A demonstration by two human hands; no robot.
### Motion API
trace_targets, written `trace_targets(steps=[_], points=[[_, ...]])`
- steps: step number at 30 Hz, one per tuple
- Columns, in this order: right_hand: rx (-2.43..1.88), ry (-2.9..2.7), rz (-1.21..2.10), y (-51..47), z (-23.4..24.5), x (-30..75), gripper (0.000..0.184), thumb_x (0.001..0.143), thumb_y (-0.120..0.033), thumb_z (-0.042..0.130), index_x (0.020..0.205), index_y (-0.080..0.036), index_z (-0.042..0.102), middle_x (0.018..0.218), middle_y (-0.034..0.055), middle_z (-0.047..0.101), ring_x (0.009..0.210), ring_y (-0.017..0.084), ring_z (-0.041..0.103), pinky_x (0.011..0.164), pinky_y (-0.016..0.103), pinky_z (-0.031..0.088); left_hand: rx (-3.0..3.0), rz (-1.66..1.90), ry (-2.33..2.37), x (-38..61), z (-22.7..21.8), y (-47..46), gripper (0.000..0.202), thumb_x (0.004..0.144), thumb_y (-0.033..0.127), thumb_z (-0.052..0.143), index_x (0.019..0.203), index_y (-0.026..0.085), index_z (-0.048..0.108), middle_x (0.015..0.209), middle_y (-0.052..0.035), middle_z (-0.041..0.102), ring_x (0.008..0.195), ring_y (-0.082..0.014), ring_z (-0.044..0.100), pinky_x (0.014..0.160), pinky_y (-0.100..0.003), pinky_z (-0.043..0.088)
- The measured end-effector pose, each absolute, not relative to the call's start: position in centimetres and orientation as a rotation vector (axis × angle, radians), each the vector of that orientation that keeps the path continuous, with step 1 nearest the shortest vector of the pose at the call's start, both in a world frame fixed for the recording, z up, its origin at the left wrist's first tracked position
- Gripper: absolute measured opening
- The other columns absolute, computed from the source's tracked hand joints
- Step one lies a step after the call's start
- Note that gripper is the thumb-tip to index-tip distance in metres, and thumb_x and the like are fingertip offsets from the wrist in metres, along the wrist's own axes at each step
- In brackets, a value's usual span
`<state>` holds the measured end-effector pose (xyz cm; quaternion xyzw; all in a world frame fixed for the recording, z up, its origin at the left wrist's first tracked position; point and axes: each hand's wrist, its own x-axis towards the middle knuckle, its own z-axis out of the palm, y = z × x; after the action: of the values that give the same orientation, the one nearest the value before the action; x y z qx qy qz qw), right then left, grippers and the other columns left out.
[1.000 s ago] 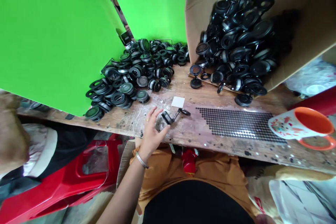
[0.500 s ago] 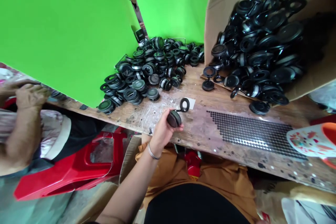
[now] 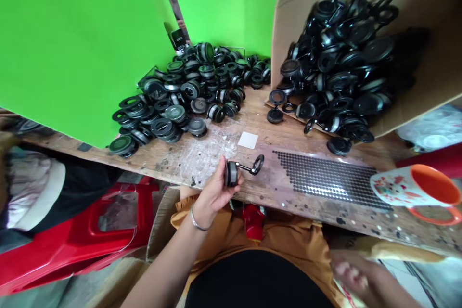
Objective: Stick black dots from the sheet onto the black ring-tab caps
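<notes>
My left hand (image 3: 215, 190) is closed round the thick round base of a black ring mount (image 3: 232, 173), just above the table's front edge. The mount's thin arm and ring stick out to the right, folded away from the base. Low at the right, my right hand (image 3: 351, 272) is beside my lap, smeared by motion, so its fingers do not show clearly. Behind the left hand lies a small white square card (image 3: 248, 140). To the right, a sheet of small black round dots (image 3: 325, 178) lies on the table.
Similar mounts are piled on the table (image 3: 224, 147) at left, and more spill from a tipped cardboard box (image 3: 288, 14). A white and orange mug (image 3: 400, 187) lies tilted at right. Green panels (image 3: 79, 48) stand behind. Left are a red stool (image 3: 83, 245) and another person's arm (image 3: 4, 163).
My left hand has turned the mount so its base faces sideways and its ring points right, exposing the white card. My right hand has come into view. The whole view has shifted.
</notes>
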<state>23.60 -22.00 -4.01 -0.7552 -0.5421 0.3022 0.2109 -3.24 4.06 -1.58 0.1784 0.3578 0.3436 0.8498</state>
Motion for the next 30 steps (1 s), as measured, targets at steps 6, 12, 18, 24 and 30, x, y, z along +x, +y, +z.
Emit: trace_targets(steps=[6,12,18,24,30], points=[[-1.830,-1.722,0.485,-9.8,-2.4,24.8,0.019,0.094,-0.033,0.051,0.086,-0.022,0.064,0.085,0.0060,0.064,0.079,0.019,0.062,0.073,0.030,0.048,0.496,0.659,0.815,-2.5,-2.3,2.7,0.049,0.076,0.061,0.071,0.093,0.016,0.059,0.062,0.0009,0.056,0.050,-0.0102,0.053,0.037,-0.014,0.041],[-1.923,-1.877,0.355,-2.2,-4.9,22.8,0.019,0.092,-0.019,0.047,0.087,-0.017,0.065,0.092,0.0079,0.061,0.082,0.020,0.060,0.075,0.029,0.045,0.498,0.630,0.840,-1.6,-2.9,2.6,0.052,0.072,0.062,0.074,0.091,0.017,0.059,0.062,0.0021,0.056,0.046,-0.0089,0.050,0.034,-0.014,0.039],[-2.067,-2.043,0.399,-0.5,-4.4,22.9,0.016,0.089,-0.016,0.049,0.082,-0.018,0.063,0.090,0.0063,0.061,0.082,0.018,0.058,0.074,0.026,0.041,0.516,0.635,0.827,-1.4,-3.0,2.8,0.050,0.075,0.063,0.070,0.093,0.017,0.059,0.063,0.0021,0.056,0.046,-0.0092,0.052,0.035,-0.015,0.040],[-2.126,-2.082,0.395,0.2,-4.1,22.4,0.009,0.082,-0.013,0.051,0.077,-0.018,0.057,0.085,0.0067,0.060,0.079,0.019,0.055,0.071,0.027,0.037,0.545,0.636,0.842,-1.3,-3.1,2.5,0.048,0.079,0.062,0.067,0.095,0.018,0.060,0.061,0.0030,0.054,0.044,-0.0096,0.051,0.035,-0.017,0.042],[-2.108,-1.980,0.305,-0.8,-4.2,21.8,0.010,0.085,-0.015,0.048,0.078,-0.018,0.055,0.087,0.0082,0.058,0.080,0.021,0.053,0.071,0.030,0.037,0.485,0.650,0.842,-1.3,-3.1,2.7,0.051,0.073,0.064,0.071,0.091,0.018,0.059,0.060,0.0023,0.056,0.045,-0.0088,0.050,0.034,-0.014,0.038]])
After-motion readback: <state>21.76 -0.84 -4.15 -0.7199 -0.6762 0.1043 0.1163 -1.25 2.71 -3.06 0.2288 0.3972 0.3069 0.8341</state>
